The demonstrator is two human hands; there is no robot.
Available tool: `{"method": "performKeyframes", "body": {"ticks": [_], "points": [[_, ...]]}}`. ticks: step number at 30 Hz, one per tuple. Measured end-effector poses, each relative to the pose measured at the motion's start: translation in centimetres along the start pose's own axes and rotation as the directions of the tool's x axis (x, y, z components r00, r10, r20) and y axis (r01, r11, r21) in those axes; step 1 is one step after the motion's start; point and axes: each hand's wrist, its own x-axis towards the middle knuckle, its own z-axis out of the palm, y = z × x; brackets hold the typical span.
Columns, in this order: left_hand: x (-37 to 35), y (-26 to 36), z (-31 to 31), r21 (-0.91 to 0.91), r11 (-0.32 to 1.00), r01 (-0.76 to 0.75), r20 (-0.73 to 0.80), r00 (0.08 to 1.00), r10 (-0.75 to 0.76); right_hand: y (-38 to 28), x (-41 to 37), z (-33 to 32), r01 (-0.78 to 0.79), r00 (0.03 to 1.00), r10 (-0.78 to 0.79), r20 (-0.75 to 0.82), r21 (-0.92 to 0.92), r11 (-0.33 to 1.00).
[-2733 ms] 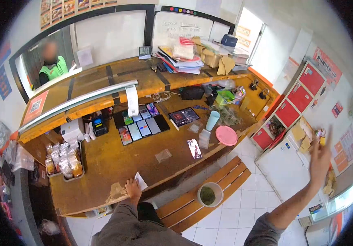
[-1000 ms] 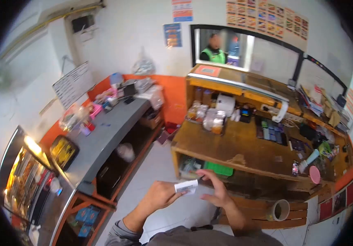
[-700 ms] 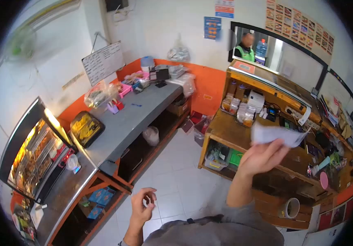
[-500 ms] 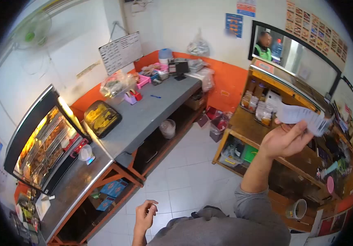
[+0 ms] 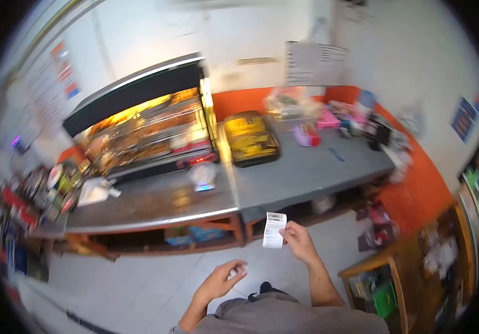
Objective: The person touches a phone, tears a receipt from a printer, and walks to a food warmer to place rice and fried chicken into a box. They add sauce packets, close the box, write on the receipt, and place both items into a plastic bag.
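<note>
My right hand (image 5: pixel 300 242) pinches a small white printed receipt (image 5: pixel 274 229) by its right edge and holds it upright in front of me, above the floor. My left hand (image 5: pixel 220 280) hangs lower and to the left, fingers loosely curled with nothing in it. Both hands are over the white tiled floor, just in front of the long grey counter (image 5: pixel 284 183).
A lit glass food warmer (image 5: pixel 145 128) stands on the counter at the left, a black tray of yellow food (image 5: pixel 249 138) beside it, and a small scale (image 5: pixel 203 175) near the edge. Clutter sits at the counter's far right. A wooden counter (image 5: pixel 417 273) is at lower right.
The view has swung left from the wooden counter and window to the grey counter and food warmer. My right hand has come down with the receipt from head height to waist height.
</note>
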Motion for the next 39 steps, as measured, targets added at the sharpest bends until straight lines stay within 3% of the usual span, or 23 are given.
{"method": "performKeyframes", "body": {"ticks": [2, 4, 5, 7, 8, 10, 12, 15, 16, 17, 20, 21, 22, 24, 26, 27, 28, 30, 33, 34, 36, 38, 39], "points": [[0.8, -1.6, -2.6, 0.015, 0.995, -0.103, -0.266, 0.959, 0.103, -1.8, 5.5, 3.6, 0.102, 0.975, -0.091, 0.2, -0.047, 0.994], [1.8, -1.6, -5.6, -0.014, 0.987, -0.163, -0.513, 0.848, 0.133, -4.1, 10.2, 7.7, 0.176, 0.908, -0.128, 0.4, -0.087, 0.981], [2.4, -1.8, -7.1, -0.023, 0.991, -0.132, -0.556, 0.825, 0.097, -5.4, 12.0, 9.9, 0.166, 0.884, -0.112, 0.453, -0.08, 0.983], [3.9, -2.4, -9.7, -0.139, 0.955, -0.262, -0.701, 0.707, 0.092, -7.6, 14.5, 13.9, 0.174, 0.754, 0.032, 0.656, -0.247, 0.953], [4.4, -3.2, -11.7, -0.131, 0.959, -0.252, -0.725, 0.684, 0.081, -7.9, 15.6, 16.6, 0.183, 0.73, 0.03, 0.683, -0.238, 0.954], [6.0, -5.2, -16.4, -0.355, 0.869, -0.344, -0.746, 0.665, -0.042, -8.0, 18.1, 21.8, 0.298, 0.66, -0.054, 0.749, -0.195, 0.934], [7.0, -6.4, -23.2, -0.276, 0.882, -0.381, -0.859, 0.509, -0.049, -6.0, 20.8, 26.7, 0.317, 0.666, -0.233, 0.709, 0.013, 0.948], [8.6, -9.2, -37.7, 0.048, 0.943, -0.328, -0.924, 0.345, 0.167, -3.6, 25.3, 31.6, 0.214, 0.707, -0.253, 0.66, 0.142, 0.967], [9.6, -9.7, -43.1, 0.189, 0.946, -0.265, -0.922, 0.282, 0.264, -2.4, 27.0, 32.8, 0.128, 0.742, -0.191, 0.643, 0.144, 0.981], [11.2, -9.7, -48.7, 0.316, 0.905, -0.283, -0.917, 0.154, 0.369, -1.7, 28.7, 33.9, 0.136, 0.763, -0.141, 0.63, 0.057, 0.989], [15.0, -9.3, -64.2, 0.476, 0.826, -0.301, -0.859, 0.042, 0.51, -0.8, 32.3, 36.2, 0.182, 0.808, -0.092, 0.582, -0.098, 0.978], [16.7, -10.3, -68.6, 0.405, 0.814, -0.417, -0.879, 0.065, 0.472, -0.6, 33.2, 36.7, 0.22, 0.829, -0.089, 0.552, -0.176, 0.959], [17.5, -10.5, -71.6, 0.327, 0.867, -0.375, -0.9, 0.155, 0.406, -0.6, 33.9, 37.1, 0.211, 0.837, -0.084, 0.542, -0.177, 0.961], [18.8, -11.4, -74.8, 0.369, 0.902, -0.224, -0.903, 0.145, 0.405, -0.5, 34.5, 37.2, 0.206, 0.881, -0.112, 0.46, -0.159, 0.966], [19.0, -12.8, -76.5, 0.386, 0.917, -0.101, -0.89, 0.219, 0.399, 0.8, 35.4, 36.4, 0.161, 0.91, -0.084, 0.406, -0.159, 0.974], [18.9, -12.0, -75.9, 0.382, 0.913, -0.145, -0.879, 0.247, 0.408, 1.1, 35.8, 35.8, 0.156, 0.924, -0.079, 0.374, -0.179, 0.971], [18.6, -12.2, -76.4, 0.412, 0.911, -0.014, -0.869, 0.293, 0.398, 1.6, 35.8, 35.2, 0.143, 0.939, -0.069, 0.337, -0.201, 0.969], [19.2, -12.6, -77.3, 0.721, 0.693, -0.017, -0.676, 0.204, 0.708, 1.5, 36.2, 34.2, 0.122, 0.96, -0.048, 0.277, -0.254, 0.96], [19.3, -11.3, -77.7, 0.574, 0.777, -0.259, -0.763, 0.175, 0.622, 1.7, 37.2, 33.2, 0.053, 0.982, 0.006, 0.189, -0.308, 0.95], [19.5, -11.2, -77.9, 0.482, 0.819, -0.311, -0.808, 0.203, 0.553, 1.9, 37.6, 32.7, 0.053, 0.985, 0.002, 0.173, -0.31, 0.949], [19.2, -10.9, -77.0, 0.187, 0.937, -0.295, -0.868, 0.397, 0.298, 2.0, 38.5, 32.2, 0.043, 0.988, 0.006, 0.152, -0.313, 0.949], [18.8, -10.9, -76.7, 0.294, 0.956, -0.029, -0.874, 0.396, 0.281, 2.1, 39.3, 31.9, 0.098, 0.987, -0.046, 0.155, -0.348, 0.932], [18.8, -11.3, -77.1, 0.491, 0.87, 0.046, -0.823, 0.35, 0.447, 2.2, 39.8, 31.9, 0.081, 0.989, -0.031, 0.148, -0.348, 0.934]]}}
